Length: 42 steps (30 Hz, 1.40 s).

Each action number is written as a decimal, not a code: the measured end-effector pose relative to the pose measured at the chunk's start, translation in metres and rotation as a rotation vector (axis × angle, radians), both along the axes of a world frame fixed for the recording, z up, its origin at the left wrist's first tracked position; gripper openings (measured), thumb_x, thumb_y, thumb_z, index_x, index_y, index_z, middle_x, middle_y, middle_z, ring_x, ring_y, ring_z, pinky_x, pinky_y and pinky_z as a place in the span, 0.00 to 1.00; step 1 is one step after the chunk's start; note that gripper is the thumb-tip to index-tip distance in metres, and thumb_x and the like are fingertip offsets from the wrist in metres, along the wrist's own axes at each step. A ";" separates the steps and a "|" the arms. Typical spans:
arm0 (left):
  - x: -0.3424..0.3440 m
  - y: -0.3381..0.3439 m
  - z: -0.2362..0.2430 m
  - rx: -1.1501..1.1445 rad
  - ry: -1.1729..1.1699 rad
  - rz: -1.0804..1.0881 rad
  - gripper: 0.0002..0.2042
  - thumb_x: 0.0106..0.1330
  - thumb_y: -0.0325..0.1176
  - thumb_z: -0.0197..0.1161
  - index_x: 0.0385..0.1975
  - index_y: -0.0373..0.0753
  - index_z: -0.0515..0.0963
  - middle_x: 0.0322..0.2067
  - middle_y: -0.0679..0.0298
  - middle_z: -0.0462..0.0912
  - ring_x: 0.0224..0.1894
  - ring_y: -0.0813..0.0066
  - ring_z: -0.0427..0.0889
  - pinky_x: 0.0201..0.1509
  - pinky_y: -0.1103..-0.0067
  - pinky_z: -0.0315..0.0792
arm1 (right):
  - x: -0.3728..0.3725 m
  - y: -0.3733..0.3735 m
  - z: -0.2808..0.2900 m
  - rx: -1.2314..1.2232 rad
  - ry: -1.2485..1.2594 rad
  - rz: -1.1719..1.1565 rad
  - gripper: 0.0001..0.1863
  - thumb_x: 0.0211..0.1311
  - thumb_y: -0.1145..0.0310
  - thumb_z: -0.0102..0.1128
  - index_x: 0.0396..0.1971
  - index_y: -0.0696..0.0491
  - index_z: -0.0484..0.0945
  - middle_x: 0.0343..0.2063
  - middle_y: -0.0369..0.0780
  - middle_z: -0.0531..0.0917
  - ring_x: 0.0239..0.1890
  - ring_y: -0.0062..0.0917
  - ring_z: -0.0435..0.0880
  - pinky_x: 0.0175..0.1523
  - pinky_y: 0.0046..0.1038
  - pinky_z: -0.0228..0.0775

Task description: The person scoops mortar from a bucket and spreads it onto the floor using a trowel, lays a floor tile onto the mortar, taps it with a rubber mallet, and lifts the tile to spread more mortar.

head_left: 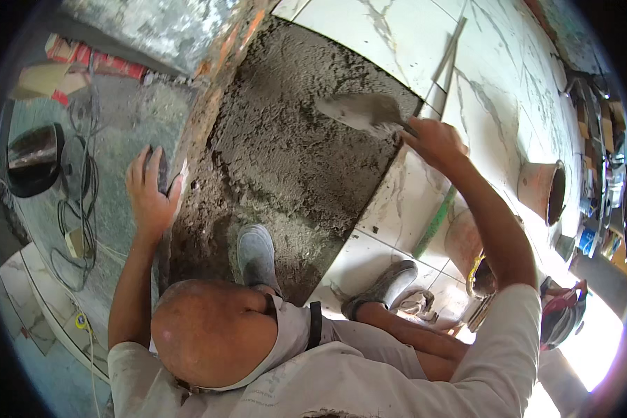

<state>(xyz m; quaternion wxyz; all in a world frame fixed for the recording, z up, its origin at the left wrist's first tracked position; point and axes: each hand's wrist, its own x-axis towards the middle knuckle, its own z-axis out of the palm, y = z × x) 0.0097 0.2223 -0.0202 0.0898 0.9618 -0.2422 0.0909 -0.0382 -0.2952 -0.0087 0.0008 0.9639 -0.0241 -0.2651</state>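
Observation:
My right hand [435, 143] is closed around the handle of a trowel [362, 111]. The mortar-smeared blade points left, over the far right part of a bed of wet grey mortar [292, 153]; whether it presses into the surface I cannot tell. White veined floor tiles [376, 31] border the mortar on the far and right sides. My left hand [150, 191] lies with spread fingers on the edge of a worn greenish-grey slab [125, 118], left of the mortar. A small dark patch shows between its thumb and index finger.
A black welding mask [35, 160], cables [87, 209] and torn red packaging [97, 56] lie on the slab. On the right tiles are two buckets [540, 191], a green strip [435, 223] and a thin bar [449, 52]. One grey shoe [256, 254] stands at the mortar's near edge.

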 end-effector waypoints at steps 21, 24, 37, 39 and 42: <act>0.001 -0.008 -0.018 0.058 -0.233 -0.113 0.29 0.61 0.49 0.61 0.57 0.38 0.69 0.55 0.49 0.70 0.57 0.48 0.69 0.59 0.58 0.62 | -0.389 -0.199 0.079 -0.705 0.599 -0.663 0.07 0.54 0.63 0.61 0.30 0.45 0.85 0.33 0.35 0.86 0.36 0.26 0.86 0.28 0.32 0.76; 0.002 -0.005 -0.020 0.074 -0.239 -0.112 0.29 0.61 0.50 0.60 0.58 0.38 0.69 0.55 0.49 0.70 0.57 0.48 0.69 0.59 0.58 0.62 | -0.386 -0.196 0.084 -0.705 0.556 -0.619 0.08 0.53 0.63 0.62 0.31 0.47 0.85 0.33 0.36 0.86 0.36 0.27 0.86 0.28 0.34 0.77; 0.004 -0.004 -0.024 0.043 -0.293 -0.142 0.28 0.62 0.50 0.59 0.57 0.37 0.70 0.56 0.47 0.70 0.56 0.46 0.69 0.58 0.57 0.63 | -0.475 -0.186 0.103 -0.274 0.215 -1.018 0.24 0.56 0.47 0.54 0.29 0.56 0.82 0.30 0.50 0.82 0.37 0.44 0.82 0.42 0.41 0.74; 0.004 -0.006 -0.022 0.068 -0.327 -0.183 0.28 0.62 0.50 0.58 0.57 0.36 0.70 0.56 0.46 0.69 0.56 0.46 0.69 0.59 0.58 0.63 | -0.494 -0.189 0.096 -0.240 0.144 -0.963 0.25 0.55 0.46 0.56 0.26 0.57 0.82 0.26 0.52 0.81 0.34 0.47 0.81 0.39 0.44 0.71; 0.000 -0.009 -0.014 0.086 -0.166 -0.083 0.28 0.61 0.45 0.59 0.58 0.36 0.67 0.57 0.46 0.69 0.56 0.44 0.67 0.60 0.57 0.60 | -0.505 -0.180 0.102 -0.053 -0.169 -1.011 0.13 0.55 0.63 0.56 0.23 0.59 0.79 0.22 0.51 0.79 0.23 0.41 0.77 0.31 0.40 0.67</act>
